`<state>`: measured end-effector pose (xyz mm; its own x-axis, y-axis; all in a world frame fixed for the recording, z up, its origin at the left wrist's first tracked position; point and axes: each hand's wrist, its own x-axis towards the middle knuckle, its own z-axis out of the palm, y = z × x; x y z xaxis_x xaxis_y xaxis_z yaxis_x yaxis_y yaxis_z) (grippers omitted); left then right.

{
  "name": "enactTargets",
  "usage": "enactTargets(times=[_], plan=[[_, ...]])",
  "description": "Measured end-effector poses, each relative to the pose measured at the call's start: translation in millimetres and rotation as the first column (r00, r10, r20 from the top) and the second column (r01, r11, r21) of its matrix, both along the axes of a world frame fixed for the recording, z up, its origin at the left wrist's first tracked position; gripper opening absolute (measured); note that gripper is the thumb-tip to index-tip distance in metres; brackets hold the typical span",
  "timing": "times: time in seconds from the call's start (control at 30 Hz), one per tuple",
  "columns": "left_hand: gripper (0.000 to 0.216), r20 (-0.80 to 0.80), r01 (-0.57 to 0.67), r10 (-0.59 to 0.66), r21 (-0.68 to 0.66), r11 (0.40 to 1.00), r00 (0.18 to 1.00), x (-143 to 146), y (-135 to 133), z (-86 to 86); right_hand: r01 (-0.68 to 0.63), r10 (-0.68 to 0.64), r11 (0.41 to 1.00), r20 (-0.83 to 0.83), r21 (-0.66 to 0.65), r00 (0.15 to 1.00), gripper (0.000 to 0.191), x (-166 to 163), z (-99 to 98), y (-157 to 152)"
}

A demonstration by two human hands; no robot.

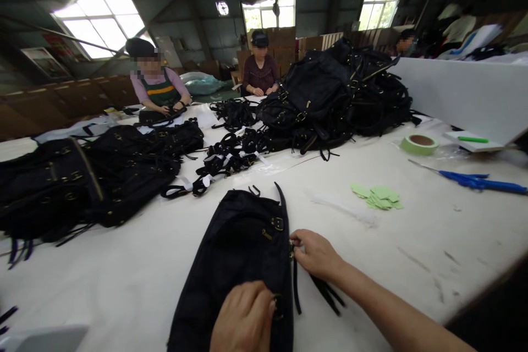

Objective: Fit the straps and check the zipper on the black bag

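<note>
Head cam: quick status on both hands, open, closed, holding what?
Left hand: loosely curled, resting flat on the black fabric bag, gripping nothing visible.
Right hand: fingers pinched on a metal buckle at the bag's right edge.

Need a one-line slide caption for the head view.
Both hands, left hand and right hand, rest on a black bag lying on a white table, right fingers at its side buckle.

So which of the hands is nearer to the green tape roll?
The right hand. It sits at the black bag's right edge, below-left of the green tape roll; the left hand rests lower on the bag, farther away.
</note>
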<state>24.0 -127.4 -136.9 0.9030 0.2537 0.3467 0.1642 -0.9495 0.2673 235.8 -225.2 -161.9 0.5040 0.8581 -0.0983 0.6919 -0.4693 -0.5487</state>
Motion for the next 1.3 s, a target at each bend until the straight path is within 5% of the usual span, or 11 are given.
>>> enactTargets(times=[0.13, 0.3, 0.7, 0.97, 1.3], plan=[[0.037, -0.184, 0.027, -0.027, 0.001, 1.000, 0.983, 63.4, 35.7, 10.7, -0.011, 0.006, 0.997, -0.070, -0.072, 0.998, 0.025, 11.8, 1.4, 5.8], [0.038, -0.262, 0.066, -0.069, -0.021, 0.998, 0.963, 112.3, 63.9, -22.5, -0.066, 0.065, 0.985, -0.013, -0.160, 0.998, 0.017, 17.8, 1.0, 10.6], [0.043, -0.277, -0.032, 0.006, -0.088, 0.996, 0.961, 115.6, 75.8, -43.9, -0.380, 0.463, 0.856, 0.195, -0.351, 0.864, 0.020, 11.8, 15.5, 25.1], [0.041, -0.264, -0.046, 0.010, -0.128, 0.991, 0.965, 114.4, 76.0, -44.6, -0.250, 0.336, 0.910, 0.234, -0.330, 0.912, 0.021, 2.6, 12.3, 13.7], [0.045, -0.240, -0.031, -0.015, -0.186, 0.982, 0.971, 110.4, 73.3, -45.9, -0.357, 0.414, 0.890, 0.173, -0.285, 0.894, 0.015, -5.8, 7.9, 2.1]])
